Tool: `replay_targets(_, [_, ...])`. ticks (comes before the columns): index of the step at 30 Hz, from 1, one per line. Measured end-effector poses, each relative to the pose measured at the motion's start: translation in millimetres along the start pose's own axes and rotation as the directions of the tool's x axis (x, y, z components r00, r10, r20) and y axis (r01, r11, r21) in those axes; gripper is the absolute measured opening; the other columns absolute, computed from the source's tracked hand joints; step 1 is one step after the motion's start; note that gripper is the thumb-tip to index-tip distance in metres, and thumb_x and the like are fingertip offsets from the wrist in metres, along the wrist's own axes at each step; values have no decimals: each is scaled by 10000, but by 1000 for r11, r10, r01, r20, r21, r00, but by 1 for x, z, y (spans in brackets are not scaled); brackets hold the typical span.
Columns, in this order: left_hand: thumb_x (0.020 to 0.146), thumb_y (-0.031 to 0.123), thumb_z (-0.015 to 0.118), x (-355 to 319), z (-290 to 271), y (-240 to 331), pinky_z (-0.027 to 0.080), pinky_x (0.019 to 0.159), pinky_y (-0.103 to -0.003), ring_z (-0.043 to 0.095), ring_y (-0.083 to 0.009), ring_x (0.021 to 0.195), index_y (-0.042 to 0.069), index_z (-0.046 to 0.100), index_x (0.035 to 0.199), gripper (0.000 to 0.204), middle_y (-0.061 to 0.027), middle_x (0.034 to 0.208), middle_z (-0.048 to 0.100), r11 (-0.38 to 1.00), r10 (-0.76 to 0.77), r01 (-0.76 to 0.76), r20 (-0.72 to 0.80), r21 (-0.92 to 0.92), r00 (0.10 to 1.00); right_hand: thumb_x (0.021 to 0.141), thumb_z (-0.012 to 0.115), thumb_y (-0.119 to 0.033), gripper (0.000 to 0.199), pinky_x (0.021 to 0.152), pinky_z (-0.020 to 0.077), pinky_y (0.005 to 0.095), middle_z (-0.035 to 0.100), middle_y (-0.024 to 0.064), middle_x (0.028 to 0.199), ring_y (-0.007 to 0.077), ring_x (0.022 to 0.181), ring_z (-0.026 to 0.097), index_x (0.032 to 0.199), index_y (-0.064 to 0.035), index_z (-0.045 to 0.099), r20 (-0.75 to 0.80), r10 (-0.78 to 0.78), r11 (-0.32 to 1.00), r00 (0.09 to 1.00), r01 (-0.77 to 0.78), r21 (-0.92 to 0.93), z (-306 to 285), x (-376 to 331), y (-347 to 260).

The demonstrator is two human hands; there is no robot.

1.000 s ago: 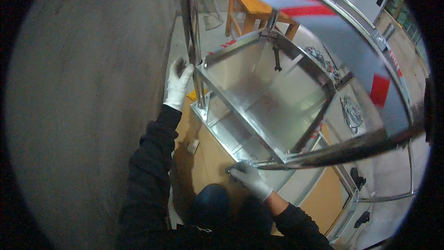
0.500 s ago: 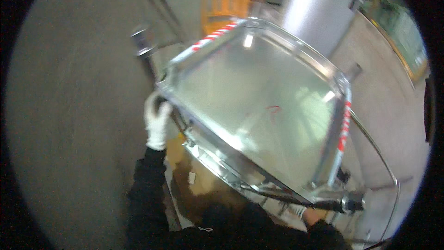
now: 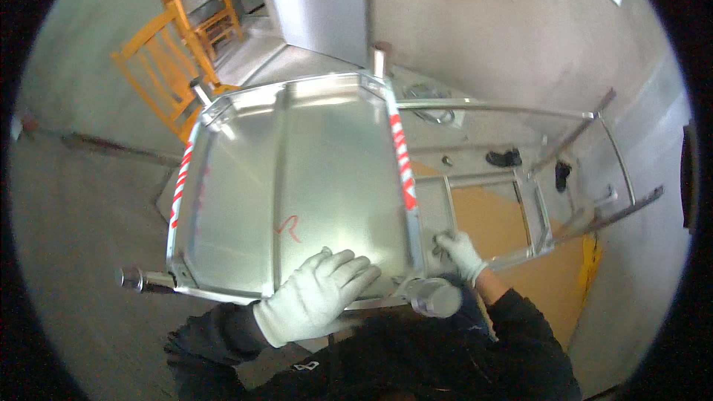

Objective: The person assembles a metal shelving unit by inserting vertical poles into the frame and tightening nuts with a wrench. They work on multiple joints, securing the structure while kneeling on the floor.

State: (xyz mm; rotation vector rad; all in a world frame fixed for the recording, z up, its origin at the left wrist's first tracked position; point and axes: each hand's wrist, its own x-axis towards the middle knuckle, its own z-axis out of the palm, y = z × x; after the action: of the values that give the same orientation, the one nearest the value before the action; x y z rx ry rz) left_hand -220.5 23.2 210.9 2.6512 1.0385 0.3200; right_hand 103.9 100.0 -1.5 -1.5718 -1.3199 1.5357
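A shallow square metal tray [image 3: 345,178] with cut corners lies in front of me, hollow side up. It has a rib across its middle, a red drawn mark and red-and-white striped tape on two sides. Short round metal legs stick out at its corners. My left hand [image 3: 316,289], in a white glove, lies over the near edge with its fingers stretched out on the tray. My right hand [image 3: 459,256], gloved too, is beside the near right leg [image 3: 434,297]. Its fingers are curled, and what they hold, if anything, I cannot make out.
To the right stands a metal tube frame [image 3: 538,208] over brown cardboard [image 3: 490,219]. Dark shoes [image 3: 505,157] and a coil of cable [image 3: 431,104] lie on the floor beyond. Wooden chairs [image 3: 167,67] stand at the far left, near a grey panel [image 3: 316,7].
The tray now appears turned, and the view has swung to the right. My left hand has gone from the tray's left corner to its near edge. My right hand has come into fuller view.
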Motion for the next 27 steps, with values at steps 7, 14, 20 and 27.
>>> replay_targets(7, [667,259,708,39,12,22,489,869,-438,546,-284,1094,56,578,1019,427,-132,1169,543,995,-50,37,134,96,990,915,561,-225,227,476,432,247,641,60,716,90,547,544,956,-5,605,-275,-216,925,937,286,249,-68,77,-56])
replay_targets(14, [673,226,704,61,22,30,514,751,-398,635,-298,929,44,638,966,351,-133,1015,636,936,-277,261,37,236,960,912,584,-271,293,556,459,256,647,58,769,110,637,580,998,6,621,33,-216,962,976,207,176,-97,94,-5])
replay_targets(20, [721,268,684,25,27,24,475,808,-451,584,-361,990,45,594,1082,433,-177,1094,592,845,-481,419,129,333,867,856,640,-290,300,712,502,384,669,158,887,322,816,644,1048,-58,638,132,-34,734,991,115,-669,-189,10,221])
replay_targets(27, [797,314,632,-72,26,-12,411,933,-487,509,-416,1117,47,564,1185,476,-221,1225,528,526,-843,842,208,120,497,872,617,-235,219,686,491,409,647,179,818,358,782,637,935,-25,607,-93,-126,964,988,100,-246,-233,60,259])
